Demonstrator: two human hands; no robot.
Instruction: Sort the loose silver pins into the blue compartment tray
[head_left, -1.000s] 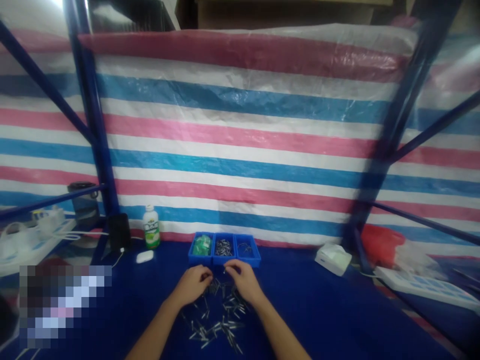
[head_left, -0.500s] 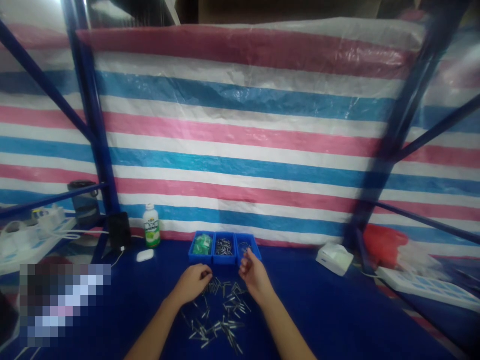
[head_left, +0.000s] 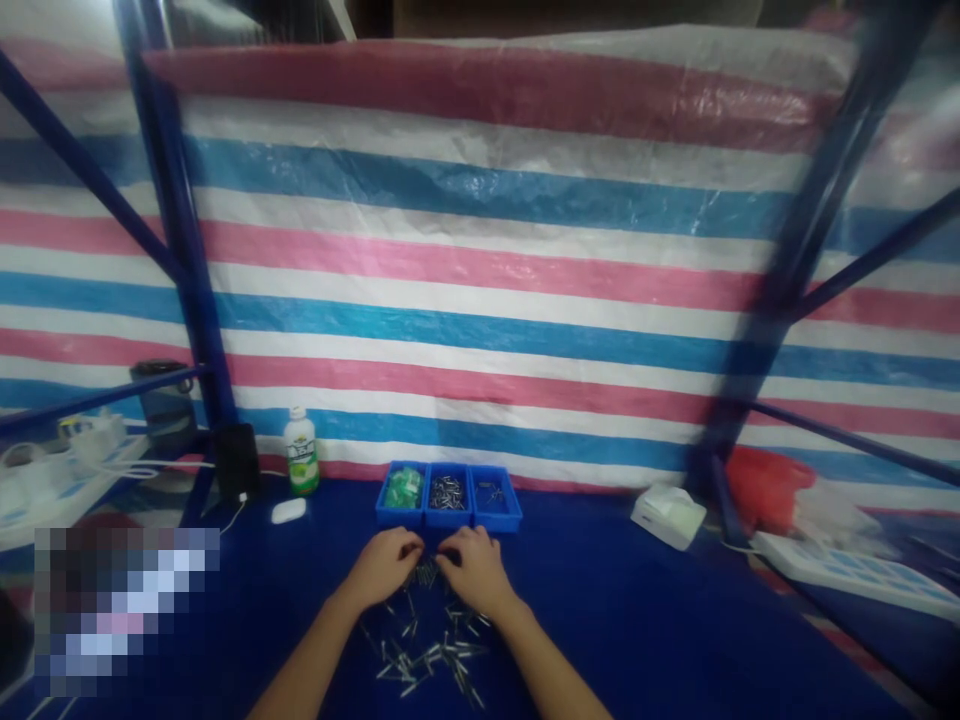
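Note:
Both of my hands are close together over the blue table, just in front of three blue bins. My left hand (head_left: 386, 563) is closed, its fingertips at the upper left of the loose thin metal pins (head_left: 426, 572). Facing it, my right hand (head_left: 472, 568) is closed too, thumb and fingers pinched near the same pins. Whatever either hand grips is too small to make out. More metal pins (head_left: 454, 655) lie scattered toward me. The right bin (head_left: 506, 520) has a few thin pieces in it, the middle bin (head_left: 448, 518) many small metal parts, the left bin (head_left: 400, 518) green pieces.
A white and green bottle (head_left: 301, 455), a white case (head_left: 289, 511) and a black phone-like device (head_left: 235, 465) stand at the left. To the right are a tissue pack (head_left: 669, 517), a red bag (head_left: 769, 485) and a white power strip (head_left: 847, 580). Blue posts (head_left: 757, 330) frame the striped sheet.
My right hand has come from over the right bin down and left to the pins beside my left hand. My left hand has stayed nearly in place.

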